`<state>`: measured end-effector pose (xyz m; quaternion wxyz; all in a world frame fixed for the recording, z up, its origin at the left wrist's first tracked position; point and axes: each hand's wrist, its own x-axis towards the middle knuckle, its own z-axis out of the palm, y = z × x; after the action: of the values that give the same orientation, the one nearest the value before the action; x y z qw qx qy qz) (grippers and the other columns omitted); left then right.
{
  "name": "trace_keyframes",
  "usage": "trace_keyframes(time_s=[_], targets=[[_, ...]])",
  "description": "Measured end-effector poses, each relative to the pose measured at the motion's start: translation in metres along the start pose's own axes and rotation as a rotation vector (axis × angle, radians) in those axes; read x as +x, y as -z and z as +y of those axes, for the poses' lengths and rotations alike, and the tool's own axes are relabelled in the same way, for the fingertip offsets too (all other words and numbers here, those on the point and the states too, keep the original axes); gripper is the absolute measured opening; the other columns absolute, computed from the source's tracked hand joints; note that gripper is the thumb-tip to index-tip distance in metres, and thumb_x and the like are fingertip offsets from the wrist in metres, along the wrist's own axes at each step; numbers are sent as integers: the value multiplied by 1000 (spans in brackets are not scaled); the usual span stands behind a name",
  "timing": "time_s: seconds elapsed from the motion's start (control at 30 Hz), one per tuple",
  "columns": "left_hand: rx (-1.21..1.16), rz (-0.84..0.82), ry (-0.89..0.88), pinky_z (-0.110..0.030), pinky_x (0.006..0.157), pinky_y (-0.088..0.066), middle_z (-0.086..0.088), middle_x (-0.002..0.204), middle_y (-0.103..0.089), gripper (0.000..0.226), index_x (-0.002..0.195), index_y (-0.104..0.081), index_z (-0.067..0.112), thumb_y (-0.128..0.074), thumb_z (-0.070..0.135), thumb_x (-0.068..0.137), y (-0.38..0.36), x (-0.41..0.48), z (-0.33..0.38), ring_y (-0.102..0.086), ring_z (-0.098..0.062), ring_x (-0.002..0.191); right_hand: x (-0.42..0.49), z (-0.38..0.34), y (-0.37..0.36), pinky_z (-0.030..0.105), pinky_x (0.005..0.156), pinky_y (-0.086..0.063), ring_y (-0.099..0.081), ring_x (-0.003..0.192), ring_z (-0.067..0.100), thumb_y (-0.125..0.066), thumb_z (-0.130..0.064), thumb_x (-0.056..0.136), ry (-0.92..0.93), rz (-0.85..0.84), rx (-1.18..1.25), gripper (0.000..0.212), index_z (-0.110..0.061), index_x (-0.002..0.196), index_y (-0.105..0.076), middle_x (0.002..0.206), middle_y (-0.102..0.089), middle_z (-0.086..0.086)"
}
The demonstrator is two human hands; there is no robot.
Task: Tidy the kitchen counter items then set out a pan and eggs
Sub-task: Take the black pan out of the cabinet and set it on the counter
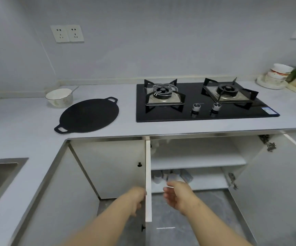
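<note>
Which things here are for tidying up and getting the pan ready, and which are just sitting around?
For the job: black pan on the counter; white bowl beside it; cabinet door, held by the left hand; right hand, open. No eggs visible.
Just there: stove; wall sockets; sink; blurry jars on the lower shelf.

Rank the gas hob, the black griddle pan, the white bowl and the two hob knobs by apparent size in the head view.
1. gas hob
2. black griddle pan
3. white bowl
4. left knob and right knob: they look alike, so tied.
</note>
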<state>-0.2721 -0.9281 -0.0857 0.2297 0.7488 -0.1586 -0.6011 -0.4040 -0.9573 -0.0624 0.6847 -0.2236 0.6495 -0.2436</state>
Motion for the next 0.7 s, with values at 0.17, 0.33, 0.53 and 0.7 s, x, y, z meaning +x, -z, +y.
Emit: trace_keyframes(time_s=[0.17, 0.33, 0.53, 0.7], targets=[[-215, 66, 47, -31, 25, -44, -18, 77, -57, 28, 88, -53, -5, -27, -3, 96, -39, 2, -3, -54, -28, 62, 8, 5, 56, 24, 54, -40, -51, 59, 18, -43, -12, 95, -10, 10, 25, 16, -13, 83, -53, 71, -58, 5], [-313, 108, 13, -30, 27, -44, -21, 90, -61, 34, 108, -54, -8, -23, -3, 95, -113, 2, 12, -56, -29, 65, 18, -9, 120, 24, 54, -41, -52, 62, 16, -44, -15, 95, -23, -1, 0, 15, -14, 84, -54, 76, -60, 4], [-502, 100, -76, -40, 76, -49, -18, 100, -57, 39, 131, -43, -3, -28, -4, 95, -214, -11, 68, -57, -29, 81, 37, -51, 199, 24, 56, -40, -51, 62, 17, -40, -13, 95, -2, 0, 4, 19, -13, 82, -54, 74, -59, 4], [-594, -17, -129, -46, 107, -32, -15, 148, -35, 40, 138, -36, -2, -32, 3, 99, -260, -11, 125, -36, -27, 136, 55, -92, 234, 24, 54, -40, -48, 56, 15, -40, -12, 95, -2, -13, -32, 17, -12, 82, -52, 72, -55, 3]])
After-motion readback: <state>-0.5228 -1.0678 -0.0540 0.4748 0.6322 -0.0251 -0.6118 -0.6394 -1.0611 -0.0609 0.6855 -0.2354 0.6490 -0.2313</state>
